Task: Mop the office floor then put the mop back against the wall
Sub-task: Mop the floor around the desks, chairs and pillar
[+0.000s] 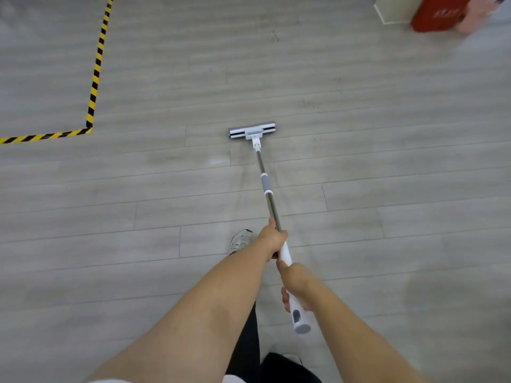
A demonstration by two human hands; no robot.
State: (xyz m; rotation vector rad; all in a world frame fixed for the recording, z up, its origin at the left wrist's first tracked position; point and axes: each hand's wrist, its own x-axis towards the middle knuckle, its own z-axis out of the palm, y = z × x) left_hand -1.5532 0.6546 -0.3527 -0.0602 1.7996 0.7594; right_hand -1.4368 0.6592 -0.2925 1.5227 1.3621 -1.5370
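Hands both clasp the mop (267,192): our left hand (272,240) wraps the pole where steel meets white grip, and our right hand (297,281) curls round the handle just behind it, near the grey end cap. Well ahead of both, the mop head (252,131) lies flat on the grey floor (138,194). A shoe (241,241) shows just beside our left hand; striped tape (95,76) runs far ahead and leftward.

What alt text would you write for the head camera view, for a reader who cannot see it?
A person's left hand and right hand grip the handle of a flat mop, with the mop head on a grey plank floor. Yellow-and-black tape marks a corner at the upper left, and a red object sits at the upper right.
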